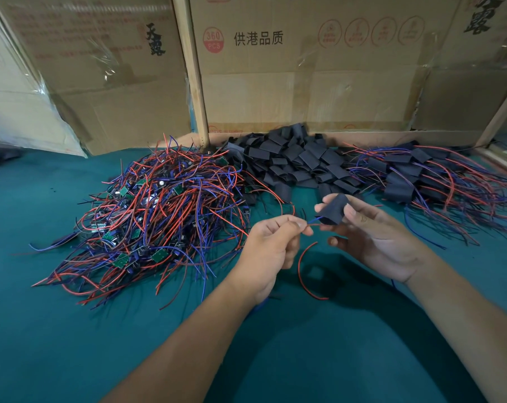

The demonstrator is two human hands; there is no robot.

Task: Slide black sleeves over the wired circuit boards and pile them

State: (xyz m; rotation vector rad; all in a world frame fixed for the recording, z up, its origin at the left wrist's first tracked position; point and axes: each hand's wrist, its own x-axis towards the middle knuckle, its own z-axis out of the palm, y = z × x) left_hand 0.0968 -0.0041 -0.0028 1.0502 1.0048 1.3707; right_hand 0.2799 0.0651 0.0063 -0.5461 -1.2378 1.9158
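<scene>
1. The left hand (271,245) pinches red and blue wires (312,223) between thumb and fingers.
2. The right hand (374,237) holds a black sleeve (333,209) at its fingertips – the wire ends meet its lower edge.
3. On the green cloth (72,330): a tangle of bare boards (147,219) left, loose sleeves (298,158) in the middle, the finished pile (426,175) right – all in front of cardboard boxes (304,68).

The table cover (57,330) looks like matt teal cloth, kinda felt-like. The black sleeves (298,161) are matt, thin and floppy, maybe rubbery plastic. The wires (165,205) have smooth, slightly shiny red and blue plastic coating. Behind are rough brown cardboard boxes (304,82) with glossy clear tape, plus a bare wood post (192,71).
</scene>
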